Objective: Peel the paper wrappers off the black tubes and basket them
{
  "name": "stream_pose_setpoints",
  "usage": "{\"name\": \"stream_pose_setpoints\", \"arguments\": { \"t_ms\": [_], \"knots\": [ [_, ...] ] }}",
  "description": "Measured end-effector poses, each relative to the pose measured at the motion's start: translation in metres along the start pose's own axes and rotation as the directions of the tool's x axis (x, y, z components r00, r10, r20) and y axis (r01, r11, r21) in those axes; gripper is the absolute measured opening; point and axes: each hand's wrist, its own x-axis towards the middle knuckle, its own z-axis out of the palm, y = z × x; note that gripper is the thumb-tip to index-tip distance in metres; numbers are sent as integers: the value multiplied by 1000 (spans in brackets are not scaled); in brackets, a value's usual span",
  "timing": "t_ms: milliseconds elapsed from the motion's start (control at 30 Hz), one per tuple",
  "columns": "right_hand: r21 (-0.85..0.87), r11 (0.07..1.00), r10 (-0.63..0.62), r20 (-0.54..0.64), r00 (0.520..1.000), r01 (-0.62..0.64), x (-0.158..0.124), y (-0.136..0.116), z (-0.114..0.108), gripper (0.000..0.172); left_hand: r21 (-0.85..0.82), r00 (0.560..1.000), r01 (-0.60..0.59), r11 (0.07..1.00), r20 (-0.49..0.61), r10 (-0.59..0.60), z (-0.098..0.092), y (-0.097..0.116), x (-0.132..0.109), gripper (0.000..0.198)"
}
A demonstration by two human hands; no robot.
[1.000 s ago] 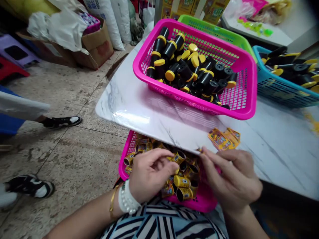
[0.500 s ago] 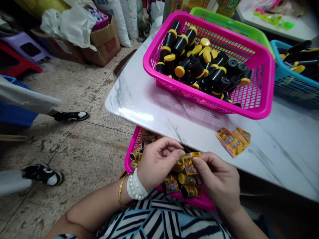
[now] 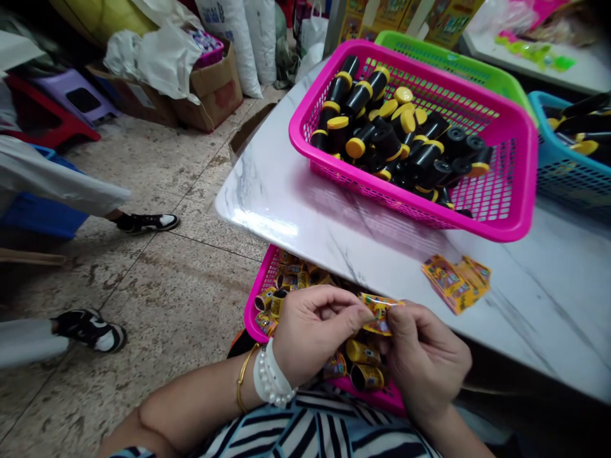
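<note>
My left hand (image 3: pixel 315 331) and my right hand (image 3: pixel 422 356) together pinch a small yellow printed sticker (image 3: pixel 379 312) between fingertips, just below the table's near edge. Under my hands a pink basket (image 3: pixel 255 305) rests on my lap, filled with several small tubes wrapped in yellow labels (image 3: pixel 363 375). A small stack of the same stickers (image 3: pixel 456 280) lies on the white marble table (image 3: pixel 296 210). Farther back on the table stands a bigger pink basket (image 3: pixel 506 210) holding several black tubes with yellow caps (image 3: pixel 382 137).
A green basket (image 3: pixel 449 63) sits behind the big pink one and a blue basket (image 3: pixel 568 178) with more black tubes stands at the right. On the tiled floor to the left are another person's legs and black shoes (image 3: pixel 90 327), cardboard boxes (image 3: pixel 210 95) and plastic stools.
My right hand took a sticker from the table edge and brought it to my left hand. Both hands now hold it, and it has bent from flat into a curve.
</note>
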Motion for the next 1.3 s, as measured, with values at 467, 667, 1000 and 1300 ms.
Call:
{"name": "stream_pose_setpoints", "arguments": {
  "t_ms": [467, 667, 1000, 1300],
  "knots": [
    [-159, 925, -333, 96, 938, 344, 6, 1, 7, 17, 30, 987, -142, 989, -73, 144, -5, -3, 0, 15],
    [-210, 899, -380, 62, 923, 385, 6, 0, 4, 17, -99, 995, -11, 995, -103, 1, -8, -5, -1, 25],
    [-239, 854, -418, 216, 882, 463, 9, -1, 7, 17, -19, 992, -104, 994, -73, 103, -4, -4, -2, 16],
    [-220, 743, -529, 386, 756, 632, 69, -32, -1, 16, -165, 986, 157, 974, 85, -145, -20, -14, 11, 46]
  ]
}}
